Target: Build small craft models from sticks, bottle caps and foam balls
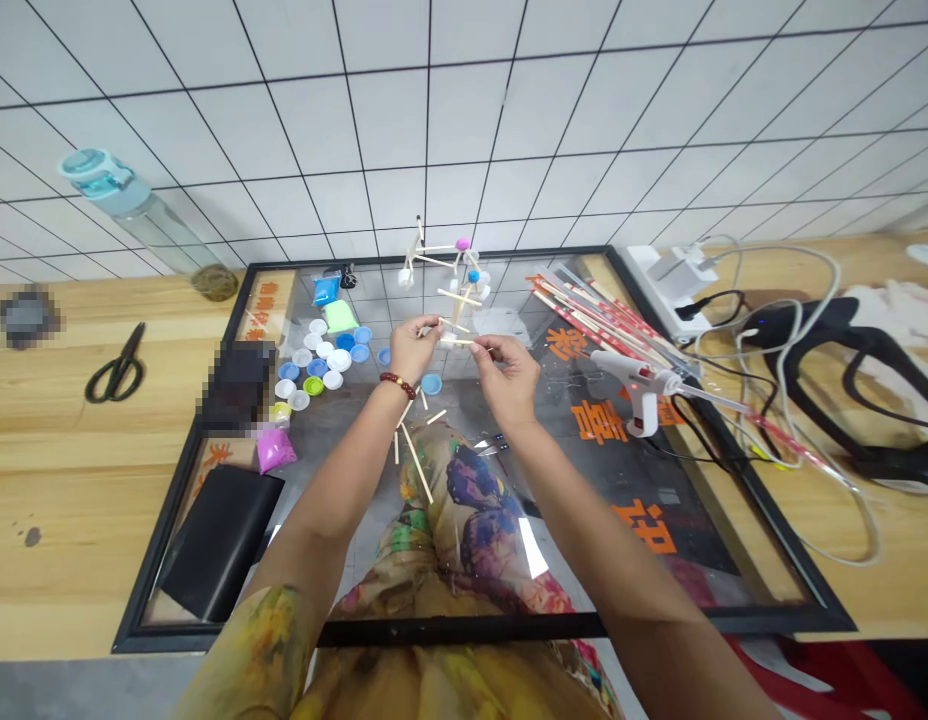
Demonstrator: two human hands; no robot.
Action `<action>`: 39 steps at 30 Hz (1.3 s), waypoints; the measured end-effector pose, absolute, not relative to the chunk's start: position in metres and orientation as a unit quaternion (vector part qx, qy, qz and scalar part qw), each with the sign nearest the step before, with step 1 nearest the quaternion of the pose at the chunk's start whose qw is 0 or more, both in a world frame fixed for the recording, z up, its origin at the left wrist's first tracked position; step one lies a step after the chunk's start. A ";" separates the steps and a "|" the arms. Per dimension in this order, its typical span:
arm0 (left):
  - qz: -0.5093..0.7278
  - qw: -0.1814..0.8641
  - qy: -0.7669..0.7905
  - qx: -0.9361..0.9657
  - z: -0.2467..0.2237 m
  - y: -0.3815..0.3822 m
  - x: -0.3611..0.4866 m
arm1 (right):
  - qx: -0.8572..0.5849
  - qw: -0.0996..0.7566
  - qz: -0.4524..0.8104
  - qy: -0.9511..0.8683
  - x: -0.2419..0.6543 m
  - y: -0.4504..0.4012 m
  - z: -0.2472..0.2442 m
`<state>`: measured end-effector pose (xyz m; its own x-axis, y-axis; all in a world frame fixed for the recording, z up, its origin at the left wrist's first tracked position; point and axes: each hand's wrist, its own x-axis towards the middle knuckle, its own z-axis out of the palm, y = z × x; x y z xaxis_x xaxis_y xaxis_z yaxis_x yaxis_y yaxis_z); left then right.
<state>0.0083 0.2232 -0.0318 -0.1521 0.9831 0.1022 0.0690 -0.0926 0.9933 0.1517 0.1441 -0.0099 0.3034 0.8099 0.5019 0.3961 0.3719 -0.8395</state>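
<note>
My left hand (415, 348), with a beaded bracelet on its wrist, pinches the end of a thin wooden stick (455, 326). My right hand (509, 378) has thumb and finger closed on the right end of another short wooden stick (456, 343). Just beyond them stands a small frame of joined wooden sticks (459, 297), carrying a blue ball (473, 277), a pink ball (462, 244) and white round pieces at its corners. Whether the held sticks are joined to that frame, I cannot tell. Loose wooden sticks (417, 462) lie on the glass nearer to me.
Bottle caps (339, 359) in several colours lie left of my hands, near a pink packet (275, 450). At right are a glue gun (644, 385), a bundle of packaged sticks (606, 315) and tangled cables. Scissors (119, 372) and a tall bottle (153, 225) are at far left.
</note>
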 end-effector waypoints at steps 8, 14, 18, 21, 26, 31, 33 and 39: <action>0.511 0.369 0.546 0.552 -0.015 0.250 0.000 | -0.501 0.563 0.235 -0.614 0.164 0.096 0.004; 0.517 0.334 0.558 0.557 -0.002 0.277 -0.003 | -0.478 0.549 0.219 -0.650 0.164 0.085 -0.016; 0.535 0.300 0.582 0.533 0.005 0.285 -0.011 | -0.468 0.519 0.175 -0.693 0.167 0.084 -0.023; 0.548 0.278 0.600 0.512 0.010 0.272 -0.020 | -0.469 0.513 0.175 -0.697 0.169 0.084 -0.027; 0.599 0.337 0.570 0.450 0.012 0.199 -0.025 | -0.489 0.537 0.189 -0.661 0.173 0.089 -0.032; 0.604 0.526 0.485 0.353 0.016 0.118 -0.027 | -0.507 0.577 0.207 -0.605 0.177 0.084 -0.027; 0.604 0.582 0.444 0.314 0.018 0.102 -0.030 | -0.504 0.577 0.218 -0.604 0.174 0.076 -0.024; 0.614 0.604 0.389 0.328 0.018 0.088 -0.040 | -0.493 0.557 0.258 -0.616 0.155 0.054 -0.029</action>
